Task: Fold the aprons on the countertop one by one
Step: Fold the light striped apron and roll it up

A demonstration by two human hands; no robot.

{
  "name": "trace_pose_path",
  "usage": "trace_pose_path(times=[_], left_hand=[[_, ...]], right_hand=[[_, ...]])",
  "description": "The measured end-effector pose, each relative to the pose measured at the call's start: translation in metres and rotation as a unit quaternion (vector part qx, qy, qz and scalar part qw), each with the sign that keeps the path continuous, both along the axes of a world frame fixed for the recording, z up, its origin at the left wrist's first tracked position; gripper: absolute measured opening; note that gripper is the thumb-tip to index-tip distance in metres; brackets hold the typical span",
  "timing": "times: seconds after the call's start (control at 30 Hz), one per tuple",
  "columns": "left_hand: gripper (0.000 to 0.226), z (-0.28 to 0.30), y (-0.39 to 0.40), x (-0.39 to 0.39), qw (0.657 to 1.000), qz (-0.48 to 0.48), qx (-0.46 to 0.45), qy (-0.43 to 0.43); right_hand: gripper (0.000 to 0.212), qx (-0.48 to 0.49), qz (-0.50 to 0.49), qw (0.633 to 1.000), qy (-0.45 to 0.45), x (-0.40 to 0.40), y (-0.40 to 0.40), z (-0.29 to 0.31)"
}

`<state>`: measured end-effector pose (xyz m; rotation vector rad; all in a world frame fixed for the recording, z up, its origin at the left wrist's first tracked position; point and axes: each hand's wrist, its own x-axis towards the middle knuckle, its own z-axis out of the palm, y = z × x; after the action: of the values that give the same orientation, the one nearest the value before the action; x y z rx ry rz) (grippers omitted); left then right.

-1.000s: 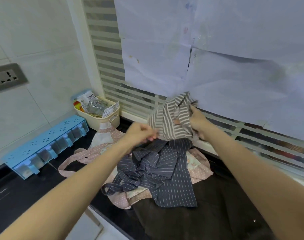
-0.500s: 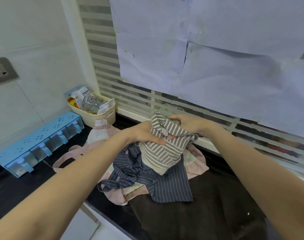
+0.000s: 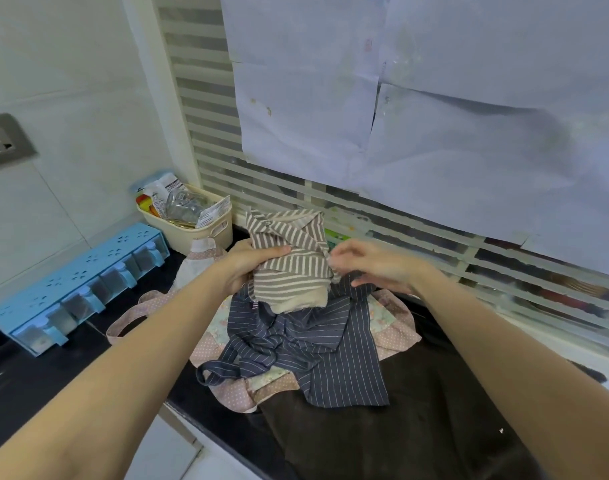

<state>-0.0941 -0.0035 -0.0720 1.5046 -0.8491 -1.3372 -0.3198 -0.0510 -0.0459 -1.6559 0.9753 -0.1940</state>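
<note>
A bunched taupe apron with white stripes [image 3: 289, 265] is held above the pile. My left hand [image 3: 251, 263] grips its left side, thumb across the front. My right hand [image 3: 372, 265] pinches its right edge with the fingertips. Below it lies a crumpled navy pinstriped apron [image 3: 316, 344] on top of a pink dotted apron [image 3: 396, 332]. A dark brown apron [image 3: 400, 438] lies spread on the black countertop [image 3: 53, 372] at the front right.
A cream basket of packets [image 3: 192, 223] stands at the back against the slatted window. A blue spice rack [image 3: 78, 282] runs along the left wall under a grey socket [image 3: 1, 140]. The counter edge drops off at the lower left.
The striped apron dropped from up near the window down to just above the pile. My left hand took hold of its left side and my right hand moved to its right edge.
</note>
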Motion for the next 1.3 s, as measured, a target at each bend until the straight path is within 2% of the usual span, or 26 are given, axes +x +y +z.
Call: trace_pose_path(times=[0.03, 0.07, 0.1, 0.17, 0.23, 0.3, 0.33, 0.37, 0.4, 0.43, 0.5, 0.53, 0.6, 0.7, 0.77, 0.87, 0.93, 0.97, 1.07, 1.13, 1.17, 1.23, 1.3], left_hand=[[0.055, -0.001, 0.000, -0.001, 1.000, 0.003, 0.002, 0.006], [0.054, -0.002, 0.000, -0.001, 1.000, 0.000, 0.003, 0.011], [0.050, -0.002, 0.001, -0.001, 1.000, -0.006, 0.002, 0.019], [0.039, 0.002, 0.004, 0.001, 0.999, -0.027, -0.006, 0.036], [0.034, 0.005, 0.005, 0.005, 0.998, -0.042, -0.014, 0.042], [0.033, 0.008, 0.005, 0.007, 0.998, -0.048, -0.017, 0.034], [0.034, 0.008, 0.004, 0.008, 0.998, -0.047, -0.020, 0.026], [0.036, 0.009, 0.003, 0.009, 0.998, -0.048, -0.021, 0.019], [0.036, 0.010, 0.002, 0.009, 0.998, -0.054, -0.021, 0.010], [0.034, 0.011, 0.002, 0.009, 0.998, -0.065, -0.020, -0.002], [0.038, 0.012, 0.003, 0.005, 0.993, -0.111, -0.017, -0.039], [0.041, 0.013, 0.005, 0.000, 0.988, -0.140, -0.018, -0.057], [0.040, 0.013, 0.009, -0.011, 0.981, -0.175, -0.035, -0.079], [0.037, 0.015, 0.014, -0.021, 0.980, -0.181, -0.062, -0.053], [0.037, 0.017, 0.013, -0.022, 0.978, -0.184, -0.080, -0.051], [0.040, 0.022, 0.011, -0.027, 0.977, -0.189, -0.089, -0.048], [0.040, 0.024, 0.010, -0.032, 0.978, -0.189, -0.091, -0.022], [0.040, 0.025, 0.008, -0.034, 0.978, -0.184, -0.094, -0.004], [0.036, 0.023, 0.006, -0.043, 0.982, -0.156, -0.094, 0.044], [0.032, 0.022, 0.005, -0.044, 0.984, -0.133, -0.089, 0.073], [0.028, 0.022, 0.005, -0.042, 0.985, -0.116, -0.087, 0.089], [0.021, 0.022, 0.003, -0.030, 0.988, -0.059, -0.079, 0.116], [0.026, 0.019, 0.002, -0.014, 0.994, 0.009, -0.043, 0.105]], right_hand=[[0.033, -0.062, 0.024, 0.996, 0.057, 0.007, 0.001, -0.002], [0.030, -0.101, 0.028, 0.992, 0.076, 0.013, -0.001, -0.005], [0.023, -0.099, 0.016, 0.993, 0.054, 0.015, -0.002, -0.006], [0.006, -0.012, -0.003, 0.998, -0.061, 0.010, -0.005, -0.003], [0.011, 0.070, -0.013, 0.983, -0.172, -0.003, -0.010, 0.002], [0.018, 0.110, -0.021, 0.967, -0.227, -0.011, -0.012, 0.005], [0.020, 0.108, -0.020, 0.969, -0.220, -0.010, -0.012, 0.006], [0.025, 0.080, -0.006, 0.982, -0.169, -0.008, -0.012, 0.005], [0.032, 0.024, 0.025, 0.997, -0.066, -0.003, -0.010, 0.005], [0.037, -0.033, 0.073, 0.995, 0.063, 0.002, -0.008, 0.005], [0.036, -0.117, 0.147, 0.941, 0.281, 0.012, -0.011, -0.002], [0.035, -0.166, 0.145, 0.910, 0.350, 0.015, -0.013, -0.007], [0.041, -0.263, 0.090, 0.875, 0.396, 0.018, -0.019, -0.019], [0.025, -0.326, -0.067, 0.889, 0.314, 0.018, -0.017, -0.020], [0.032, -0.298, -0.188, 0.908, 0.226, 0.016, -0.017, -0.019], [0.030, -0.158, -0.352, 0.918, 0.087, 0.014, -0.021, -0.028], [0.031, -0.023, -0.410, 0.911, -0.035, 0.014, -0.021, -0.026], [0.033, 0.023, -0.414, 0.907, -0.080, 0.015, -0.022, -0.022], [0.032, 0.120, -0.413, 0.892, -0.142, 0.018, -0.022, -0.013], [0.017, 0.179, -0.445, 0.850, -0.216, 0.017, -0.023, -0.007], [0.009, 0.189, -0.437, 0.842, -0.254, 0.014, -0.024, -0.006], [0.016, 0.186, -0.376, 0.864, -0.280, 0.005, -0.024, -0.001], [0.019, 0.181, -0.293, 0.911, -0.229, 0.000, -0.024, 0.004]])
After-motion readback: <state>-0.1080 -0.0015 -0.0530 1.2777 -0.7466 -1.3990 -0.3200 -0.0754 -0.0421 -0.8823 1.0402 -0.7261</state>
